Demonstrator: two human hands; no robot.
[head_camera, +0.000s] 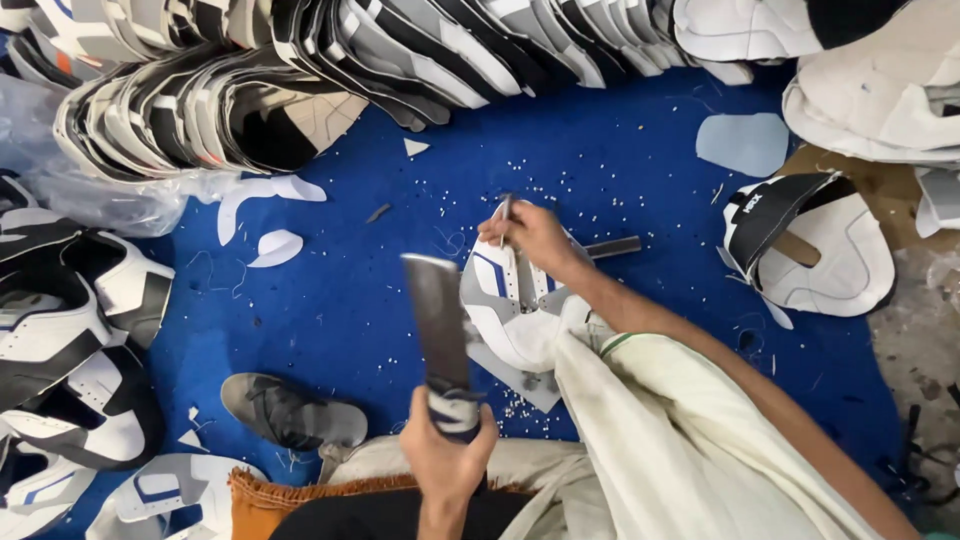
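My left hand (447, 455) is closed around the wrapped grip of a flat metal bar (436, 315), which is raised upright above my lap. My right hand (530, 235) pinches a thin metal punch (505, 215) with its tip down on a white shoe upper with grey and blue panels (510, 310). The upper lies on the blue mat (340, 300) over a grey slab (530, 385). Small white punched bits are scattered around it.
Rows of stacked shoe uppers (300, 70) line the top edge, and more lie at the left (70, 330) and right (820, 250). A metal rod (615, 247) lies behind my right hand. A grey shoe (290, 410) and an orange cushion edge (265, 500) are by my lap.
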